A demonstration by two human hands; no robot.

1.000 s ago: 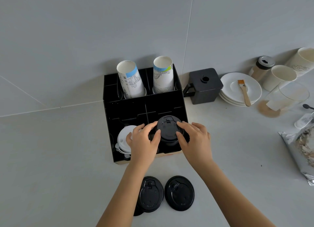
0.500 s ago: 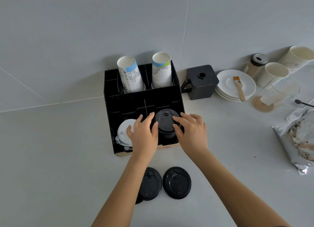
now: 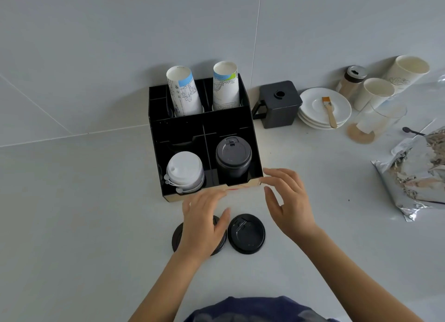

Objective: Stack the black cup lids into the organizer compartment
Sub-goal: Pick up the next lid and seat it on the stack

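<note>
A stack of black cup lids stands in the front right compartment of the black organizer. A stack of white lids fills the front left compartment. On the counter in front lie loose black lids: one lies in plain sight, and others are mostly hidden under my left hand. My left hand hovers palm down over those lids, fingers apart. My right hand is open beside the organizer's front right corner, holding nothing.
Two stacks of paper cups stand in the organizer's back row. To the right are a black square container, white saucers with a brush, paper cups, a glass, a shaker and a foil bag.
Both hands let go of the black lid stack in the organizer and drew back toward me. The left hand now hovers over the loose lids on the counter.
</note>
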